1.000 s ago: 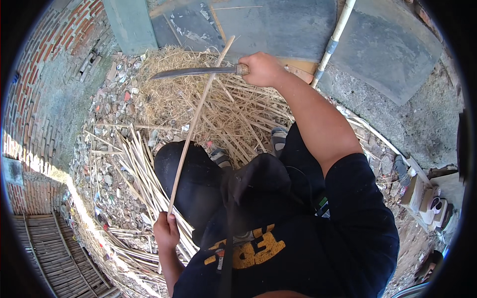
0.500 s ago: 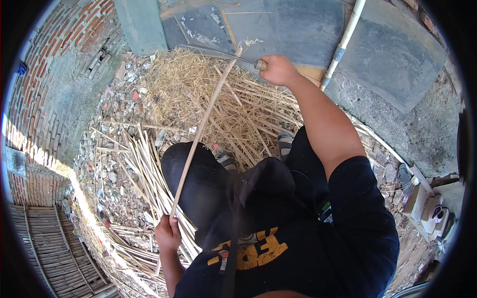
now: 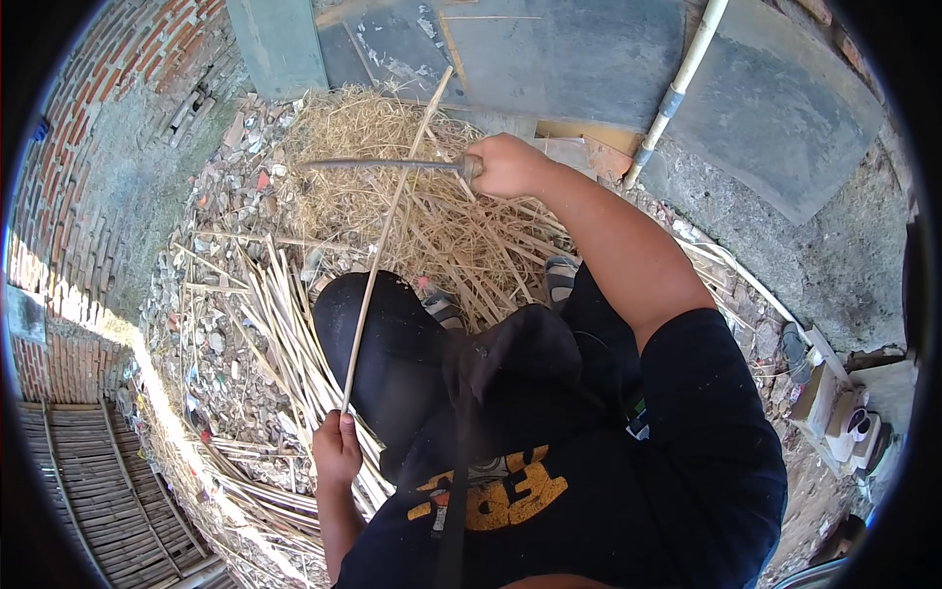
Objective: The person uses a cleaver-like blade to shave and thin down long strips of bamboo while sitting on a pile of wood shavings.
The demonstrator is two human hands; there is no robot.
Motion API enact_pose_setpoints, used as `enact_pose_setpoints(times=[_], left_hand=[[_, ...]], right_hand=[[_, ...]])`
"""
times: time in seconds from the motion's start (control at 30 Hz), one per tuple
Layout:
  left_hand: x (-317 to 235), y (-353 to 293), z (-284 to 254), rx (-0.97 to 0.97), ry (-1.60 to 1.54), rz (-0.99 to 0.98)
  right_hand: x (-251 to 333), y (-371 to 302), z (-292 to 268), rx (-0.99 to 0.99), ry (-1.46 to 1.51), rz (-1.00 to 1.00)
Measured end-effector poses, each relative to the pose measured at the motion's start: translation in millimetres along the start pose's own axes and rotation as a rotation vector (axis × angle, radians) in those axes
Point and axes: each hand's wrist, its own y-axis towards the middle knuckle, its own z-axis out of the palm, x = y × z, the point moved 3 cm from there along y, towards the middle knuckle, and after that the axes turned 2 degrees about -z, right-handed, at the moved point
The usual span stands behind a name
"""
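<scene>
My left hand (image 3: 337, 450) is closed round the near end of a long, thin bamboo strip (image 3: 369, 285). The strip slants away past my left knee, its far tip over the shavings. My right hand (image 3: 507, 165) grips the short handle of a long-bladed knife (image 3: 358, 164). Its dark blade points left and crosses the strip below the far tip. Whether the edge bites into the strip cannot be made out. Under the blade lies a heap of pale, curly shavings (image 3: 334, 128).
Beside my left knee lies a bundle of split bamboo strips (image 3: 285, 319) on rubble-strewn ground. Grey panels (image 3: 589, 59) and a white pipe (image 3: 687, 74) stand at the far side. A brick wall (image 3: 108, 108) rises at left, with a slatted bamboo panel (image 3: 93, 491) at lower left.
My right hand and the knife have come nearer and to the left, so the blade crosses lower on the strip. The strip's far tip has shifted slightly farther off and left.
</scene>
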Motion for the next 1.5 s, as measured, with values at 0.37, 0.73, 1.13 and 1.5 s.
enact_pose_setpoints(times=[0.37, 0.73, 1.13, 1.5], left_hand=[[4, 3, -7, 0.078, -0.102, 0.013], [0, 8, -14, 0.122, -0.144, -0.034], [-14, 11, -14, 0.094, -0.076, -0.050], [-17, 11, -12, 0.105, -0.104, -0.083]], right_hand=[[19, -1, 10, 0.017, -0.119, -0.064], [70, -16, 21, 0.041, -0.188, -0.136], [68, -15, 22, 0.059, -0.121, -0.097], [32, -7, 10, -0.096, -0.009, 0.057]])
